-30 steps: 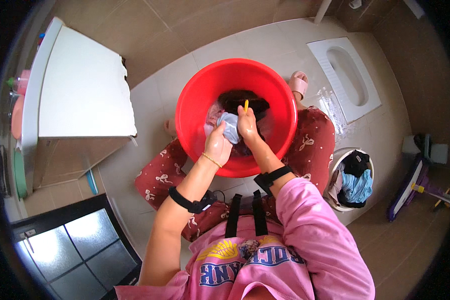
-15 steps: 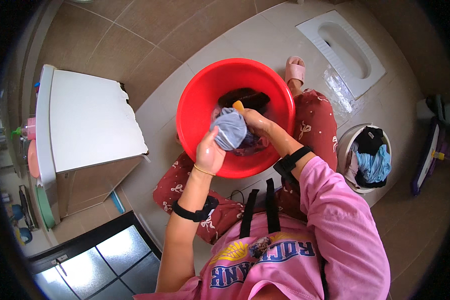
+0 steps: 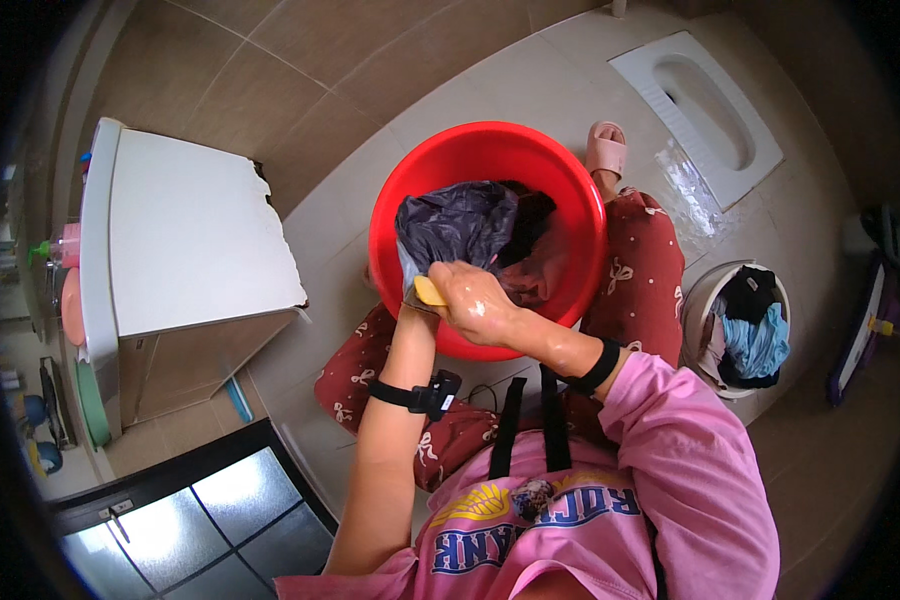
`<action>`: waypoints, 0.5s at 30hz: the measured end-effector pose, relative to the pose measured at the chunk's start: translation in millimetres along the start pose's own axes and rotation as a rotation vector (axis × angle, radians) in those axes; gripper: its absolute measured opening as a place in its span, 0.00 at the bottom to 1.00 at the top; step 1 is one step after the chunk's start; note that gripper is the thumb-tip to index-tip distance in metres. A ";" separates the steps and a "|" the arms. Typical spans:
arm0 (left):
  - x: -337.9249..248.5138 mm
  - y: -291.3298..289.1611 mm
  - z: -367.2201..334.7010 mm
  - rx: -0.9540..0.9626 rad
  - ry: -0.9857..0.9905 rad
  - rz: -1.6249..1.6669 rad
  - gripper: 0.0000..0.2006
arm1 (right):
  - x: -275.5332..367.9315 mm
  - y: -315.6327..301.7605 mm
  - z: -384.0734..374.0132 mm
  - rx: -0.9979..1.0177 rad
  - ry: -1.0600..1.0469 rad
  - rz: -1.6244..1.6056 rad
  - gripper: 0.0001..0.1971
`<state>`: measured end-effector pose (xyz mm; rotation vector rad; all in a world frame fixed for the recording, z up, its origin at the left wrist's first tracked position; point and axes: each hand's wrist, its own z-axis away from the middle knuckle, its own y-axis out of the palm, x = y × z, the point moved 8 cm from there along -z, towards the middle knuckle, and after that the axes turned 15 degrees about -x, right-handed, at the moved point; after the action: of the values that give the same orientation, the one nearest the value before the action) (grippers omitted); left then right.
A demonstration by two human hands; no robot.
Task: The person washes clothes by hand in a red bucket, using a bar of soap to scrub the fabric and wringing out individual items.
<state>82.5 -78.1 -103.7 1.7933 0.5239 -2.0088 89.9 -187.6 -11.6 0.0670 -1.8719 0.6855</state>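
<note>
A dark grey-blue wet garment (image 3: 455, 222) is spread over the near left part of a red basin (image 3: 398, 182). My left forearm (image 3: 390, 365) runs up to the garment's lower edge; the left hand itself is covered by cloth, so its fingers cannot be seen. Closed around a yellow bar of soap (image 3: 429, 291), my wet right hand (image 3: 478, 306) lies across the left wrist at the garment's edge. Black cloth (image 3: 532, 225) and pinkish wet cloth (image 3: 535, 275) lie deeper in the basin.
The basin stands between my legs. To the right, a white bucket (image 3: 694, 372) holds black and light-blue clothes. A squat toilet (image 3: 705, 115) is set in the floor at far right. A white cabinet (image 3: 195, 235) stands at left, a dark-framed glass door (image 3: 210, 520) at lower left.
The cloth, earlier bunched grey in my left hand, now spreads out dark and covers that hand. My right hand has moved left and nearer with the soap, to the left wrist.
</note>
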 end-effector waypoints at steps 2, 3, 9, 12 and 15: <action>-4.7 21.2 5.8 0.109 -0.146 0.340 0.16 | 18.2 -24.7 -7.0 -0.191 -0.135 0.168 0.14; -2.9 34.2 8.6 0.159 -0.348 0.589 0.17 | 16.9 -22.2 -9.5 -0.194 -0.134 0.170 0.14; -11.9 63.3 42.0 0.373 -0.719 0.972 0.23 | -65.0 15.2 -26.2 -0.352 0.141 0.254 0.22; -9.1 72.1 52.8 0.275 -0.744 0.825 0.23 | -137.4 3.1 -19.6 -0.331 0.481 0.269 0.19; -17.4 62.7 51.9 0.369 -0.583 0.656 0.23 | -120.0 -14.9 -23.2 -0.331 0.515 0.196 0.13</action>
<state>73.2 -157.9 -81.7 1.2031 -0.5688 -2.0513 163.8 -221.0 -104.2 -0.4704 -1.4763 0.4590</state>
